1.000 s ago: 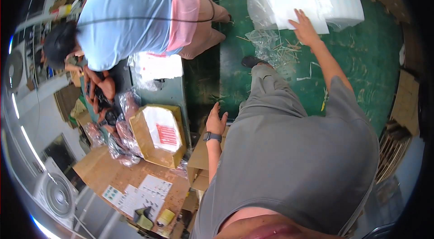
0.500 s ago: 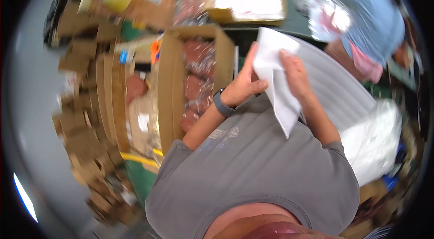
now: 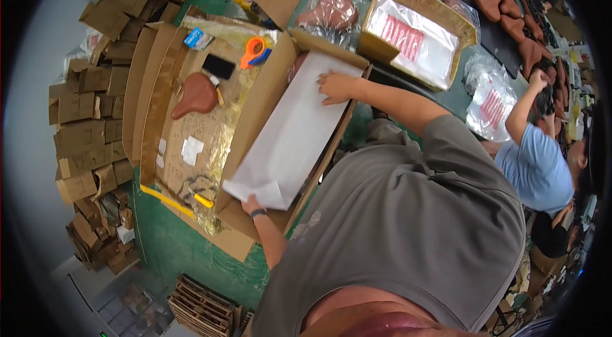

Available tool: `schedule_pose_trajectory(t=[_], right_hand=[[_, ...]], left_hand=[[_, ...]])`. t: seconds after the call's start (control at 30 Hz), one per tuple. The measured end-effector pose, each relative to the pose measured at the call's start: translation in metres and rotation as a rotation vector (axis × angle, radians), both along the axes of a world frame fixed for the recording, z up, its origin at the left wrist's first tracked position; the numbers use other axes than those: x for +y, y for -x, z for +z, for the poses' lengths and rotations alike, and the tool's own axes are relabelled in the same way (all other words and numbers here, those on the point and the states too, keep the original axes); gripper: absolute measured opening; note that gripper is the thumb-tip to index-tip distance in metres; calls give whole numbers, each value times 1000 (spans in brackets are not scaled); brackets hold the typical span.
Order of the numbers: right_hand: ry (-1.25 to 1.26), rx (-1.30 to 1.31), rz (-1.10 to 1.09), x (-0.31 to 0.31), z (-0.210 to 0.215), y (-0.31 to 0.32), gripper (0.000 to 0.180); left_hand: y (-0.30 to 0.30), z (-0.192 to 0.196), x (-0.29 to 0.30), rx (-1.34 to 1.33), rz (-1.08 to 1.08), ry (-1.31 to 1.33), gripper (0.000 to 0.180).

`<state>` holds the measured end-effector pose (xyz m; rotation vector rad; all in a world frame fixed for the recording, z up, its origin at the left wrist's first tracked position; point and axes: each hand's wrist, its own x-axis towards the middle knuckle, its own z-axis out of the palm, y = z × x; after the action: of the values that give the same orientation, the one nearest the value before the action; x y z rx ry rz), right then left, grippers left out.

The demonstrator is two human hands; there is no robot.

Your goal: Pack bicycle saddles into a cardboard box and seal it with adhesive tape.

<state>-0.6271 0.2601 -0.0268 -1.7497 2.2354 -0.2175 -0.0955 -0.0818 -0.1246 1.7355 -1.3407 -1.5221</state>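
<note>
A white foam sheet point(image 3: 290, 123) lies inside a long open cardboard box point(image 3: 254, 121), covering most of what is under it. Between the sheet's far end and the box wall, a bit of a reddish-brown bagged saddle shows. My right hand point(image 3: 338, 86) rests on the sheet's far part, fingers spread. At the near end, my left hand point(image 3: 252, 203) pinches the sheet's edge, where a corner is folded over. A dark watch band circles my left wrist.
Left of the box, a shallow carton point(image 3: 172, 165) holds a bare brown saddle point(image 3: 196, 96), a black phone point(image 3: 218, 66) and an orange tape dispenser point(image 3: 254, 50). Bagged saddles point(image 3: 336, 10) and a box of plastic bags point(image 3: 408, 34) stand beyond. A co-worker point(image 3: 535, 165) is at the right.
The white sheet, held up folded between both hands before, now lies spread in the box over the bagged saddles. My hands have moved apart and left, to its two ends.
</note>
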Motion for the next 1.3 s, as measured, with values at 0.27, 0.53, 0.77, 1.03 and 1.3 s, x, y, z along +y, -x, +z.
schedule_pose_trajectory(t=[0.27, 0.53, 0.77, 1.03, 1.3], right_hand=[[612, -109, -1075, 166, 94, 297, 57], [18, -94, -1520, 194, -97, 593, 129], [-334, -334, -1527, 111, -47, 583, 132], [-192, 272, -936, 250, -126, 599, 83], [-248, 792, -671, 294, 43, 484, 31]], left_hand=[[244, 95, 115, -642, -326, 1000, 65], [761, 131, 238, -298, -1463, 988, 93], [809, -30, 176, -1157, -1503, 1055, 117], [775, 15, 224, -361, -1098, 163, 124], [455, 153, 180, 819, -760, -770, 61]])
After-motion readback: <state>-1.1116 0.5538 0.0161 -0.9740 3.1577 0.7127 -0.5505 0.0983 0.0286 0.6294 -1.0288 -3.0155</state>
